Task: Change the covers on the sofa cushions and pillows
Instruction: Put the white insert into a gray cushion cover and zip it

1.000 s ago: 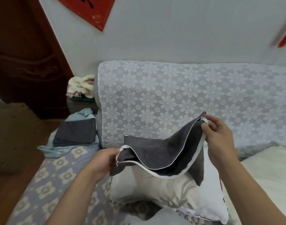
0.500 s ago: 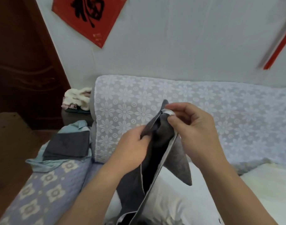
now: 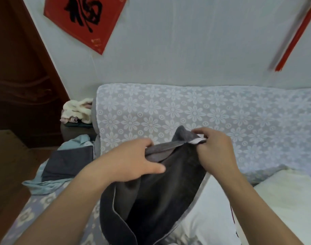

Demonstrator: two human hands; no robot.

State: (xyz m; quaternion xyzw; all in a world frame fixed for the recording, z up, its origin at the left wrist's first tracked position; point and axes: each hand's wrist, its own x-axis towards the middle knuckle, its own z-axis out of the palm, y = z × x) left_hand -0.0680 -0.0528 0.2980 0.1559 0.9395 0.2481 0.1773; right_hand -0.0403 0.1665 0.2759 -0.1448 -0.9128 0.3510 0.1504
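Note:
A dark grey pillow cover with a pale edge hangs in front of me over the sofa seat. My left hand grips its upper edge, fingers curled into the fabric and thumb on top. My right hand pinches the cover's top corner, where a pale strip shows. The short stretch of edge between my hands is pulled taut. Below the cover lies a white pillow, partly hidden by the cover and my right forearm.
The sofa back wears a white flower-lace cover. Folded grey and light blue fabric lies on the seat at left. A cream bundle sits on a dark stand beside a brown door. A cream cushion lies at right.
The cover, held wide open a second ago, was gathered as my hands came together. They have since drawn a little apart, stretching its top edge. The view has tilted upward.

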